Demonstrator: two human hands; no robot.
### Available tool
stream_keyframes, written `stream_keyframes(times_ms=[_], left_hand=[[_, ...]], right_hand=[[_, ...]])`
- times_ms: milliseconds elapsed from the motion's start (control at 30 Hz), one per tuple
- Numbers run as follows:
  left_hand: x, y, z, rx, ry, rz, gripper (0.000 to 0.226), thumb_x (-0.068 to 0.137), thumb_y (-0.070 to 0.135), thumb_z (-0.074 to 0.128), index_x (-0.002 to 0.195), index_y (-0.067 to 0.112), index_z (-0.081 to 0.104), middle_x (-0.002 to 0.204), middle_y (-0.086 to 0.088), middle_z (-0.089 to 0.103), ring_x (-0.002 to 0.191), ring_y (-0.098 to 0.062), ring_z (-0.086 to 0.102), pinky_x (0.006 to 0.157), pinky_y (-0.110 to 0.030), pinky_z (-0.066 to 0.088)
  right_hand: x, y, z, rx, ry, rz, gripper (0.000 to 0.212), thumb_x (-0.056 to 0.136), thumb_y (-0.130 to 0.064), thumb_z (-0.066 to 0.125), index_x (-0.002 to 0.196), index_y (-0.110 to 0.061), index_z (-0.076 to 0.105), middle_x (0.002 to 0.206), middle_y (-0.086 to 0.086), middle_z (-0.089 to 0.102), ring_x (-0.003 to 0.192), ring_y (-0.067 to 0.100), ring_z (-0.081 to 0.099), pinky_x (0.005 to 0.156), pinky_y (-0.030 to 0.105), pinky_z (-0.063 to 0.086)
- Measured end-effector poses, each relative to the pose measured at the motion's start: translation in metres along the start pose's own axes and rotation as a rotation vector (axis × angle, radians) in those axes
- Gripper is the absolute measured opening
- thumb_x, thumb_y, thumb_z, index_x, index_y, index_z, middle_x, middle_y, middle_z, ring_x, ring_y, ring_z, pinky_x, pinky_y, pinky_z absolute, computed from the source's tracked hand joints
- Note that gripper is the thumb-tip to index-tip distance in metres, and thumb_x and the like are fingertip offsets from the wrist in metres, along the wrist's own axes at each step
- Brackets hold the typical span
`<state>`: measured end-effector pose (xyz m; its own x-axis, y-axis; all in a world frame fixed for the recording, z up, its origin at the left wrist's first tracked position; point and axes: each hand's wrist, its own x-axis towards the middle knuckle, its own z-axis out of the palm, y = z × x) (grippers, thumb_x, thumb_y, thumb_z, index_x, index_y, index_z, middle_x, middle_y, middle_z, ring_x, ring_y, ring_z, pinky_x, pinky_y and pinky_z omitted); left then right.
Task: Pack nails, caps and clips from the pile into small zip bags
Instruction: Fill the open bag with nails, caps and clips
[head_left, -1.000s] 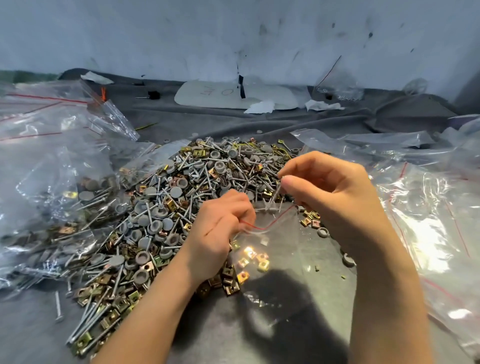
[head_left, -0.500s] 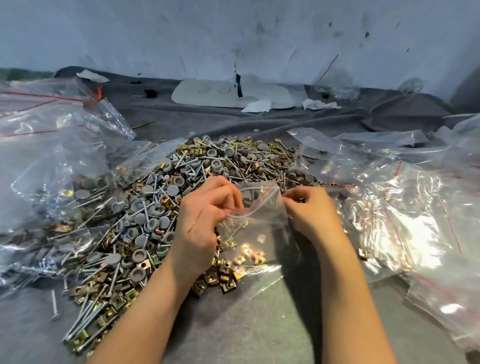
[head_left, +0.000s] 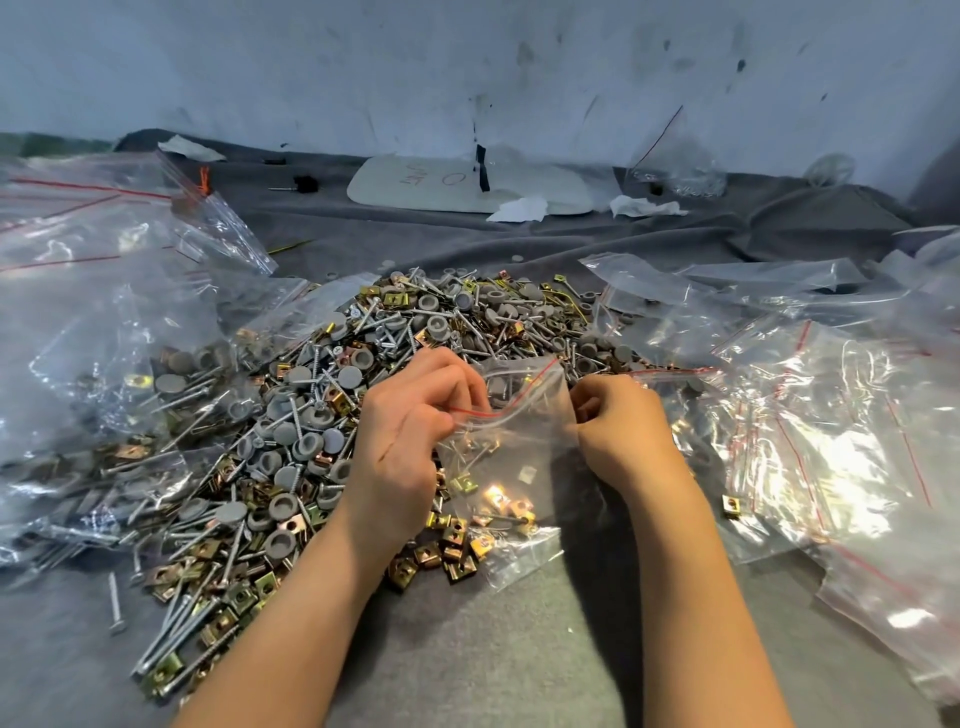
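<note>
From the head camera: held by its red-lined mouth, a small zip bag, pinched at the left end of the strip by the curled fingers of the left hand and gripped at the right edge by the curled fingers of the right hand. Sealed or not, hard to tell. Lying at the near edge of the pile of loose hardware, grey caps plain among it, and partly on the grey cloth. Inside, a few nails near the mouth and several brass clips lower down. To the left, heaped filled bags; to the right, crumpled clear bags with red strips. Near those, one loose clip on the cloth. Far back, against the wall, a white board.
</note>
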<state>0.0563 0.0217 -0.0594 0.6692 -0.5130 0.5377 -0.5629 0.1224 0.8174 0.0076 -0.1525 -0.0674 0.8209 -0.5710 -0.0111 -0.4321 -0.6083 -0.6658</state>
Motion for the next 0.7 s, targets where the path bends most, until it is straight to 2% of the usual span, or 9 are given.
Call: stream_keyframes(times_ms=[67,167,267,367,467,533,700], left_hand=[[0.0,0.0,0.0,-0.003,0.003,-0.001,0.023,0.072,0.0,0.031,0.058,0.017,0.036,0.075,-0.01,0.052,0.075,-0.01,0.049,0.07,-0.017,0.038],[0.0,0.001,0.0,0.005,-0.003,0.0,0.023,0.072,-0.001,0.032,0.058,0.016,0.036,0.075,-0.012,0.052,0.075,-0.007,0.049,0.07,-0.014,0.038],[0.0,0.001,0.001,0.023,-0.013,0.005,0.023,0.072,-0.002,0.032,0.058,0.017,0.036,0.076,-0.011,0.052,0.075,-0.006,0.049,0.071,-0.013,0.037],[0.0,0.001,0.001,0.011,-0.003,-0.003,0.023,0.072,-0.001,0.032,0.058,0.016,0.037,0.076,-0.011,0.053,0.075,-0.007,0.049,0.07,-0.016,0.038],[-0.001,0.002,0.001,0.016,0.01,0.008,0.024,0.072,-0.002,0.031,0.058,0.017,0.036,0.075,-0.013,0.052,0.074,-0.007,0.049,0.069,-0.014,0.038],[0.0,0.002,0.0,0.018,0.013,0.009,0.024,0.072,-0.001,0.031,0.058,0.017,0.037,0.075,-0.015,0.052,0.074,-0.009,0.049,0.069,-0.016,0.039],[-0.001,0.002,0.0,0.024,0.018,-0.003,0.022,0.073,0.0,0.032,0.059,0.016,0.037,0.076,-0.016,0.052,0.074,-0.01,0.049,0.069,-0.018,0.039]], right_hand=[[0.0,0.0,-0.001,0.043,0.037,0.004,0.017,0.076,-0.002,0.063,0.073,-0.019,0.06,0.068,0.0,0.06,0.06,0.014,0.053,0.048,0.02,0.037],[0.001,0.001,-0.003,0.109,0.104,0.022,0.014,0.075,-0.001,0.064,0.075,-0.015,0.065,0.077,0.011,0.067,0.07,0.024,0.062,0.063,0.031,0.053],[0.001,0.001,-0.005,0.131,0.159,0.013,0.02,0.076,0.002,0.061,0.074,-0.018,0.065,0.08,0.01,0.068,0.073,0.023,0.063,0.065,0.03,0.051],[0.003,0.002,-0.004,0.061,0.122,0.025,0.018,0.078,-0.002,0.062,0.075,-0.02,0.065,0.079,0.007,0.068,0.077,0.025,0.064,0.069,0.031,0.053],[0.005,0.001,0.004,-0.033,0.078,0.069,0.007,0.08,-0.021,0.071,0.078,-0.021,0.065,0.082,0.005,0.066,0.083,0.028,0.063,0.071,0.034,0.051],[0.005,-0.002,0.01,-0.135,0.094,0.117,0.018,0.081,-0.033,0.072,0.083,-0.016,0.065,0.085,0.006,0.064,0.084,0.03,0.061,0.066,0.031,0.044],[0.007,-0.006,0.014,-0.219,0.178,0.18,0.015,0.086,-0.026,0.062,0.085,-0.012,0.068,0.078,0.008,0.058,0.086,0.034,0.061,0.065,0.031,0.039]])
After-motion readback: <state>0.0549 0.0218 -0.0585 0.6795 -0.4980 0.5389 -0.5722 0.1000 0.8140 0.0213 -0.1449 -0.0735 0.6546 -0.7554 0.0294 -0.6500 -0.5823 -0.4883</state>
